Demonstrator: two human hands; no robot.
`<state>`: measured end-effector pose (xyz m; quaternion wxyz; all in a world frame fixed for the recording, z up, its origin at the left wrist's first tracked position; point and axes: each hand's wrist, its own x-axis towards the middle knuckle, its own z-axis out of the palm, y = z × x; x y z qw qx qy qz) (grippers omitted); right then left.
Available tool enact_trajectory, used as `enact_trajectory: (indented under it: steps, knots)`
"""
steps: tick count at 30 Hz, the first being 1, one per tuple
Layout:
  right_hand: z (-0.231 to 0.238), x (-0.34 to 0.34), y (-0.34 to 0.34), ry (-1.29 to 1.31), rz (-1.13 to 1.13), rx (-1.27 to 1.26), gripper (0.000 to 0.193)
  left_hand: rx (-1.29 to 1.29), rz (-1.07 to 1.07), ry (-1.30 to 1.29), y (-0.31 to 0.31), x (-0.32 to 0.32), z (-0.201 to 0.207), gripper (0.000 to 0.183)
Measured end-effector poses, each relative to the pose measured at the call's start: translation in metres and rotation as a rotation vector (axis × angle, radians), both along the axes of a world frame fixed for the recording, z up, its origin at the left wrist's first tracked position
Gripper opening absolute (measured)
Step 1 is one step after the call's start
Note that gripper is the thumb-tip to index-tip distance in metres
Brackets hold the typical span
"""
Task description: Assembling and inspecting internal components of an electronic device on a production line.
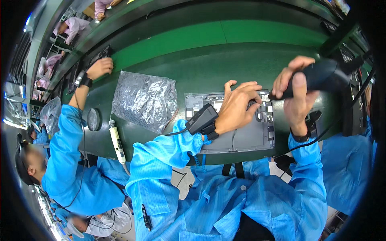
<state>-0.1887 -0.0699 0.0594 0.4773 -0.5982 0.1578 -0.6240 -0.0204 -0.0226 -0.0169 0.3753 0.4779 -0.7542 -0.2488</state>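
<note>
A grey laptop chassis (253, 138) lies open on the green bench in front of me, with boards and small parts along its far side. My left hand (239, 106) is over its upper middle, fingers bent and closed around something small and dark that I cannot make out. My right hand (295, 90) is raised at the chassis's right corner. It grips a black rounded handheld tool (325, 76), slightly blurred, whose exact kind does not show. A black box-shaped device (202, 119) is strapped to my left wrist.
Left of the chassis lies a clear plastic bag (144, 100) of dark pieces. Beyond it are a white and green electric screwdriver (116, 140) and a round dark dish (93, 119). A co-worker's hand (100, 68) reaches across at left. A black cable (354, 108) hangs at right.
</note>
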Motion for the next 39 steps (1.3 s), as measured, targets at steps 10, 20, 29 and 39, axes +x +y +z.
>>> enact_trajectory:
  steps: [10, 20, 29, 39]
  knots:
    - [0.011, -0.029, -0.034, 0.318, -0.819, -0.378, 0.035, -0.117, 0.256, 0.008, 0.012, 0.072, 0.049, 0.013]
    - [-0.038, -0.005, -0.006, 0.757, 0.048, 0.051, 0.034, 0.017, 0.202, -0.091, -0.002, 0.049, 0.026, 0.011]
    - [-0.047, 0.012, -0.01, 0.898, -0.083, -0.132, 0.022, 0.009, 0.257, -0.122, 0.013, 0.056, 0.026, 0.01]
    - [-0.045, -0.001, -0.022, 0.823, -0.054, 0.062, 0.012, -0.104, 0.251, -0.068, -0.003, 0.027, 0.008, 0.018]
